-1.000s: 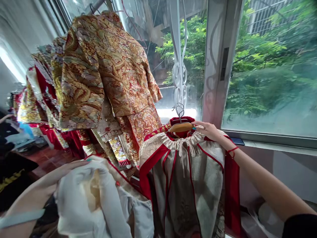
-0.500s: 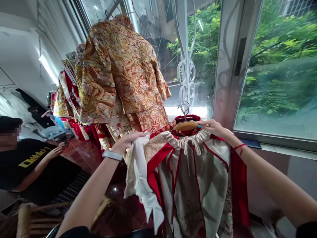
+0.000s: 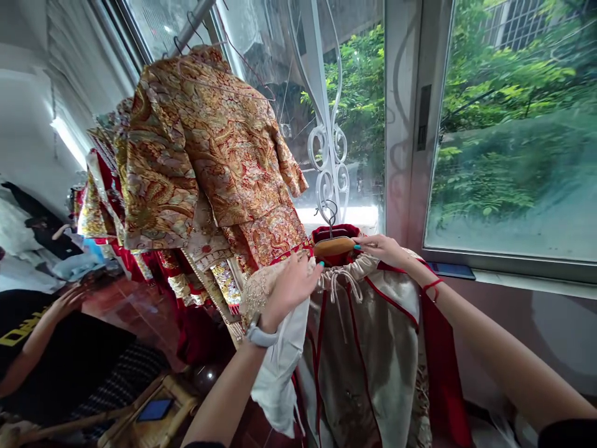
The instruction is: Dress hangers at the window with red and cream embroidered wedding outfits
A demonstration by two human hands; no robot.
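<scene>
My left hand (image 3: pixel 291 292), with a pale band on its wrist, grips a crumpled white cloth (image 3: pixel 277 379) against the gathered neck of a cream robe with red trim (image 3: pixel 373 348). The robe hangs from a wooden hanger (image 3: pixel 333 246) with a wire hook. My right hand (image 3: pixel 382 249), a red string around its wrist, lies flat on the robe's drawstring neck, fingertips at the hanger's end. Above and to the left hangs a gold-and-red embroidered jacket (image 3: pixel 205 143), apart from both hands.
Several embroidered red garments hang along a metal rail (image 3: pixel 189 25) in front of a window with a white scrolled grille (image 3: pixel 329 143). At lower left, a person in a black shirt (image 3: pixel 60 354) sits near a phone on a bamboo stool (image 3: pixel 155 410).
My left hand has risen from low left to the robe's neck, carrying the white cloth, now hanging in a narrower bunch. My right hand stays at the hanger, and the view has shifted slightly.
</scene>
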